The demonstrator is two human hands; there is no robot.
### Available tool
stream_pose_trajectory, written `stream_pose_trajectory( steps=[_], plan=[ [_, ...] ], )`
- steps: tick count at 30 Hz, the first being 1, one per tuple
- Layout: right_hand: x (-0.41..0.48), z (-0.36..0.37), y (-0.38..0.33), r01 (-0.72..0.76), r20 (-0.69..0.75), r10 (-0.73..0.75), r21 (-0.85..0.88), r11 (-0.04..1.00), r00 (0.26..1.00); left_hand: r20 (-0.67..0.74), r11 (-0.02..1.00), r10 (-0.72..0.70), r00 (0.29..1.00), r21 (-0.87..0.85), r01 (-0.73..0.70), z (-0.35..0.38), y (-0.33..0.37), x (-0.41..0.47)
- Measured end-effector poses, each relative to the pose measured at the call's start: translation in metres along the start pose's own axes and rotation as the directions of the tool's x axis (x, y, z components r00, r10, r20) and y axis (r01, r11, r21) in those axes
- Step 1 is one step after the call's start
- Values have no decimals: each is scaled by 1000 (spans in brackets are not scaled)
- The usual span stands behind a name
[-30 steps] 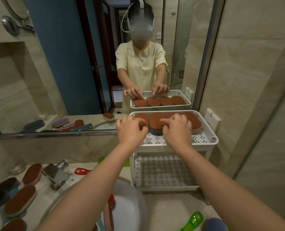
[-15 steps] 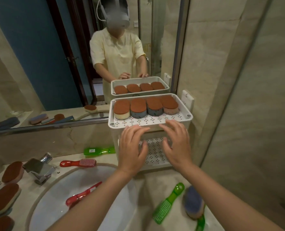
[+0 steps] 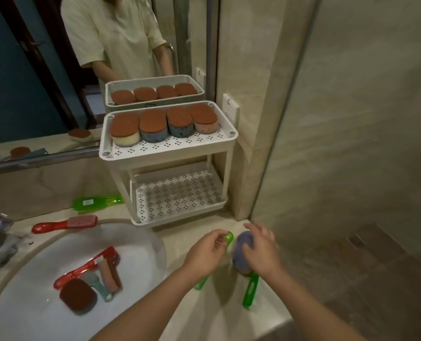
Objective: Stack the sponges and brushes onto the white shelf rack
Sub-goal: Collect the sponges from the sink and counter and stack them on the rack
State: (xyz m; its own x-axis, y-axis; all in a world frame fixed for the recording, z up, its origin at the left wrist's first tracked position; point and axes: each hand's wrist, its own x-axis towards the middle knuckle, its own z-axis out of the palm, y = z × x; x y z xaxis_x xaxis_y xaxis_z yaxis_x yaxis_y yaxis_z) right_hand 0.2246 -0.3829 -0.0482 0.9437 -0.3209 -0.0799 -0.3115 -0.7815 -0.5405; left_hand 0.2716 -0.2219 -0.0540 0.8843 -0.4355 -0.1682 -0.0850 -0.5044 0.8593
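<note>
Blue-purple sponge [image 3: 240, 254] lies on the surface [image 3: 219, 313] in front of the white shelf rack [image 3: 167, 153]. The right hand [image 3: 261, 252] is over it, fingers curled round its top (slightly blurred). The left hand [image 3: 204, 254] is just beside it and pinches the handle end of a green brush [image 3: 229, 238] between thumb and fingertips. A second green brush [image 3: 250, 291] sticks out from under the sponge. The rack's top tier carries four brown-topped sponges [image 3: 152, 127], side by side and touching. Left of the rack's foot lie a third green brush [image 3: 96, 203] and a red brush [image 3: 66, 223]. Front-left of the rack, the sink basin [image 3: 143, 242] holds a second red brush [image 3: 88, 267], a brown sponge [image 3: 77, 294] and a pink sponge [image 3: 109, 273].
</note>
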Motion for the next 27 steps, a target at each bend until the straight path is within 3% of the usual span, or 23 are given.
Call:
stream_pose_trajectory(
  steps=[4, 9, 13, 20, 27],
  plan=[
    [-5, 5, 23, -84, 89, 85, -13, 996, 992, 96, 956, -192, 977, -204, 208, 34, -3, 6],
    [-3, 10, 34, -134, 173, 120, 72, 988, 978, 145, 929, -263, 954, -228, 291, 57, 0, 15],
    [-2, 14, 38, -105, 158, 86, 117, 988, 984, 174, 898, -345, 922, -225, 378, 67, 3, 20],
    [7, 17, 23, -67, -30, 86, 393, 917, 996, 48, 798, -465, 884, -409, 442, 63, 3, 19],
    [13, 30, -17, -157, 105, 117, 620, 769, 988, -52, 729, -497, 866, -567, 384, 29, -4, 4]
  ],
)
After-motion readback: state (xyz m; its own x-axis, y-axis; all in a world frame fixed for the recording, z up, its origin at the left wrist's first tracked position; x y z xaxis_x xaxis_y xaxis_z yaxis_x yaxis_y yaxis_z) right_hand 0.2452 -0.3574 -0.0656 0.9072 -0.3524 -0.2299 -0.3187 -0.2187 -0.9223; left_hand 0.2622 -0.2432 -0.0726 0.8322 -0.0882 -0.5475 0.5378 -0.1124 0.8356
